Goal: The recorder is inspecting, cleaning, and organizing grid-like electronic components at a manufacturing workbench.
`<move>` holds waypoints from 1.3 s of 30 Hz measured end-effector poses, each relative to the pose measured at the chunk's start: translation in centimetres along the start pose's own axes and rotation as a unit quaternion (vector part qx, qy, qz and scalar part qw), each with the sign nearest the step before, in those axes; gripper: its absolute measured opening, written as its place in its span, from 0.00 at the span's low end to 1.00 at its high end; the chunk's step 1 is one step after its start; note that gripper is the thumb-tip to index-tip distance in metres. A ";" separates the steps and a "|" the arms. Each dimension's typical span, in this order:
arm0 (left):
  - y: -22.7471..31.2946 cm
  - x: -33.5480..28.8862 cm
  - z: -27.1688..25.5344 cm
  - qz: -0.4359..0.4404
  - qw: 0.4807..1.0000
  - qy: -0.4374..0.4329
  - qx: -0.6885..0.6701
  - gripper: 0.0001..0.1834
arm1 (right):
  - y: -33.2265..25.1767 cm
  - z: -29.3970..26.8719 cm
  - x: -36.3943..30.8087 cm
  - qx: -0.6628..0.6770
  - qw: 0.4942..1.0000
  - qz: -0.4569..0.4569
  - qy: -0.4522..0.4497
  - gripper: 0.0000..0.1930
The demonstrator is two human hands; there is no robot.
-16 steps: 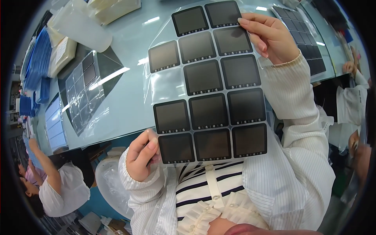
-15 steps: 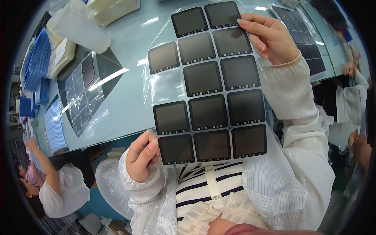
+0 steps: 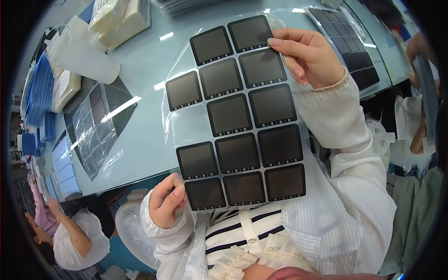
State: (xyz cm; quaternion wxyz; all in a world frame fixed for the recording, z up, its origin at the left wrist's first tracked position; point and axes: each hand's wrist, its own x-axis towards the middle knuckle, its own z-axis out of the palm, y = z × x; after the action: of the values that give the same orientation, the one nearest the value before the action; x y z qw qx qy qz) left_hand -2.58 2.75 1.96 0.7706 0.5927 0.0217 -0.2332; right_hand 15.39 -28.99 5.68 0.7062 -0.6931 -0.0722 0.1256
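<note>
Holding Position of the Clear Sheet (image 3: 189,129)

We hold the clear sheet in front of our striped top (image 3: 224,239); its upper part overlaps the table (image 3: 135,161) in view. Our left hand (image 3: 164,201) is closed on the lower left corner, thumb on the near face and the other fingers curled. Our right hand (image 3: 311,57) pinches the upper right edge, its lower fingers loosely bent. Thirteen dark panels (image 3: 237,153) show in five rows on the sheet, and the left cell of the third row is clear.

Below the table edge, at left, we note a white basin (image 3: 122,233) containing clear plastic film (image 3: 137,224). On the table's left side lies a second sheet (image 3: 88,133) with two dark panels in its upper cells. Beyond it we find a translucent jug (image 3: 84,58), a blue stack (image 3: 39,95) and cream packs (image 3: 128,28). At the far right lies a third sheet (image 3: 347,44) bearing dark panels. Well apart, at the left, a co-worker (image 3: 79,242) in white is seated.
</note>
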 end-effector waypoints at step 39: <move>-1.1 -0.7 -2.0 0.011 0.998 -0.058 0.019 0.12 | 0.4 1.9 0.6 0.018 0.995 0.097 -0.006 0.09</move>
State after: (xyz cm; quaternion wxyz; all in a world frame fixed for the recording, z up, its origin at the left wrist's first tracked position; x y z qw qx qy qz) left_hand -3.13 4.66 0.54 0.7619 0.5926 -0.0334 -0.2592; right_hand 15.44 -26.99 5.32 0.7027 -0.6831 -0.0068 0.1988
